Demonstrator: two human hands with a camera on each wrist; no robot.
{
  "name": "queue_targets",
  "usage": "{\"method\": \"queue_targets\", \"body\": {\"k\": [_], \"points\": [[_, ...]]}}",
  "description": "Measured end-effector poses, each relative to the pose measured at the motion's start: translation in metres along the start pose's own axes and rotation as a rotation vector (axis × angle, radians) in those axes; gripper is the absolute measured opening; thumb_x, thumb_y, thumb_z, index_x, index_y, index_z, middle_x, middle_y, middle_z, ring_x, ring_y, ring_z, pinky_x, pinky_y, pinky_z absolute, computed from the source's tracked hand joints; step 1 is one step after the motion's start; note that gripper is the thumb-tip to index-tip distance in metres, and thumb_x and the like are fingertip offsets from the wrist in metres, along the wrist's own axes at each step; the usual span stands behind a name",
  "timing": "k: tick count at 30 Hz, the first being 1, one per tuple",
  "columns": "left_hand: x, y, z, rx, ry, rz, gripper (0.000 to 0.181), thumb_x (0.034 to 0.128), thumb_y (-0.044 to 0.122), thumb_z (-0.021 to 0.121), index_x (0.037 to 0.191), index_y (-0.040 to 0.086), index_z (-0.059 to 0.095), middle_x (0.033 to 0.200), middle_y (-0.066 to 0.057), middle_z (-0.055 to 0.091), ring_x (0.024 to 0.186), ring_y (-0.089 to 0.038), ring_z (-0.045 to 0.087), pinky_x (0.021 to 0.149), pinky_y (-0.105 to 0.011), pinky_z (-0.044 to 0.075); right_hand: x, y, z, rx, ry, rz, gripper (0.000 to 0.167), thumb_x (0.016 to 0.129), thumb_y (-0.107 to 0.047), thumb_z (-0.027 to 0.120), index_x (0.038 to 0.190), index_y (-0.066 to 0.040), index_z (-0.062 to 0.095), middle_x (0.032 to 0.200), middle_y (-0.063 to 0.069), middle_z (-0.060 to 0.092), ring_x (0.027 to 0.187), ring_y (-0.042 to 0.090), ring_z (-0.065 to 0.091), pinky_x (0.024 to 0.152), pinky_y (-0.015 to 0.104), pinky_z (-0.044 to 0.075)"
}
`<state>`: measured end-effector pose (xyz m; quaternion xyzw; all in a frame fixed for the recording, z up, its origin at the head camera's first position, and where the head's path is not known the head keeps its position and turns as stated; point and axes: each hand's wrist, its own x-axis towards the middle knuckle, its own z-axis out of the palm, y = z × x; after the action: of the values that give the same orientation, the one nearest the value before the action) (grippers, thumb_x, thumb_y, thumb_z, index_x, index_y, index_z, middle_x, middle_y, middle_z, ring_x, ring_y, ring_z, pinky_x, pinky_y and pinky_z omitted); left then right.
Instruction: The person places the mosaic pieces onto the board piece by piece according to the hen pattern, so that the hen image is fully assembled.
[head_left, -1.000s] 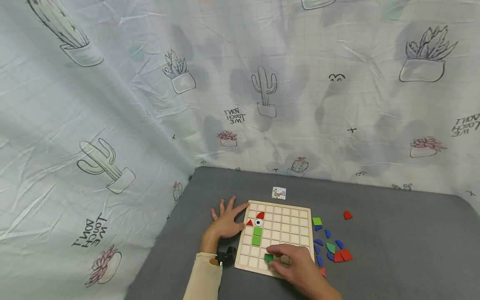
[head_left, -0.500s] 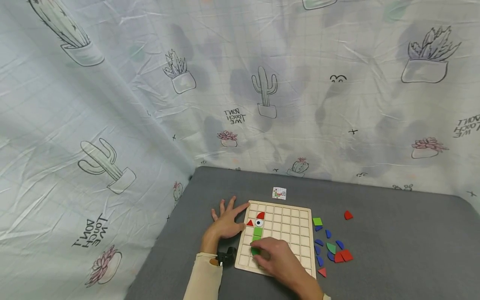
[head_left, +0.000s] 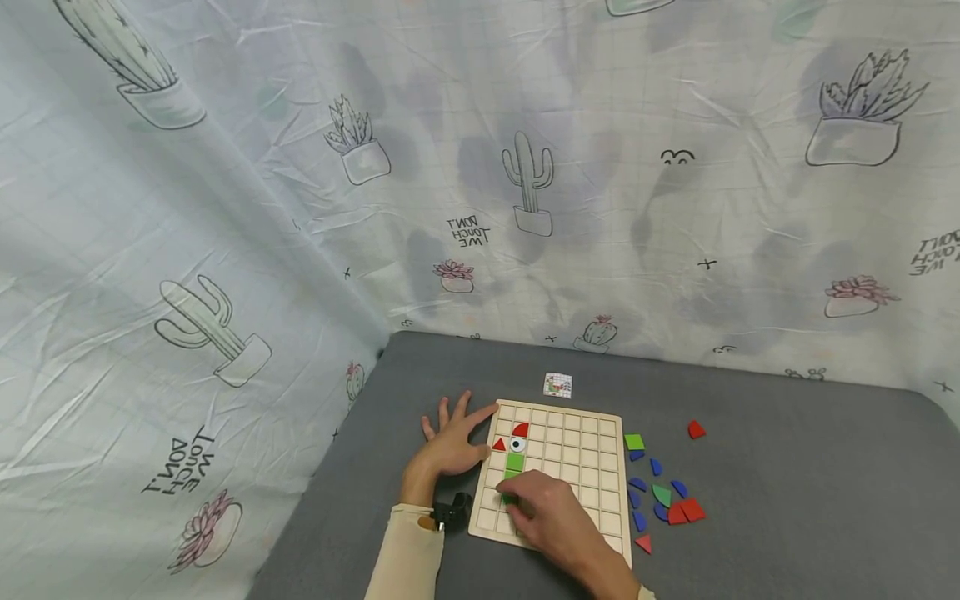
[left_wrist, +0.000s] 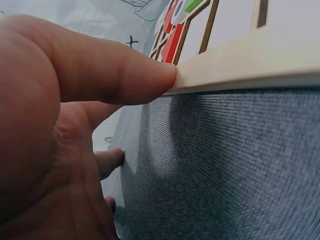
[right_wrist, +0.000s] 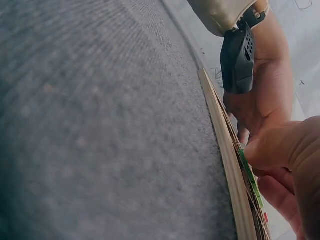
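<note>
Board (head_left: 588, 448) is touched by the spread left hand (head_left: 452, 448); a dark green piece (head_left: 510, 499) is pinched by the right hand (head_left: 547, 512).

A pale wooden board (head_left: 572, 452), square-gridded, lay flat on a grey surface (head_left: 787, 467). A dark green piece (head_left: 510, 499), mostly covered, was pinched in the right-hand grip (head_left: 551, 507) at the board's left portion, nearer than two light green squares (head_left: 515, 463).
</note>
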<state>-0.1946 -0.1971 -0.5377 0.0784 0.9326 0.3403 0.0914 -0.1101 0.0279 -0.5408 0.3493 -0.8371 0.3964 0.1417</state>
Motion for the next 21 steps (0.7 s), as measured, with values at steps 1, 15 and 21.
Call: {"method": "queue_targets", "body": {"k": [1,15,21], "points": [[0.0,0.0,0.0,-0.002,0.0,-0.001,0.074,0.0921,0.017,0.073,0.164,0.027,0.055,0.184,-0.018,0.017,0.168,-0.054,-0.009,0.121,-0.084,-0.02,0.0,0.0,0.0,0.0,0.0,0.005,0.032,0.081,0.005,0.091,0.107,-0.013,0.083,0.103,-0.004,0.082,0.096,0.007,0.076,0.082,0.027,0.065],[0.003,-0.005,-0.001,-0.031,-0.005,0.037,0.076,0.0907,0.018,0.071,0.163,0.038,0.055,0.183,-0.021,0.016,0.166,-0.06,-0.01,0.117,-0.088,-0.02,0.0,0.001,-0.007,0.037,-0.017,0.068,0.03,0.083,0.003,0.09,0.108,-0.012,0.083,0.105,-0.003,0.082,0.094,0.008,0.076,0.081,0.027,0.064],[0.0,0.001,-0.004,-0.051,-0.003,0.04,0.076,0.0896,0.017,0.072,0.161,0.038,0.056,0.182,-0.022,0.017,0.165,-0.06,-0.01,0.116,-0.088,-0.021,-0.006,0.004,-0.028,0.218,-0.069,0.209,0.026,0.091,-0.007,0.088,0.116,-0.013,0.083,0.111,-0.003,0.083,0.098,0.012,0.079,0.086,0.031,0.066]]}}
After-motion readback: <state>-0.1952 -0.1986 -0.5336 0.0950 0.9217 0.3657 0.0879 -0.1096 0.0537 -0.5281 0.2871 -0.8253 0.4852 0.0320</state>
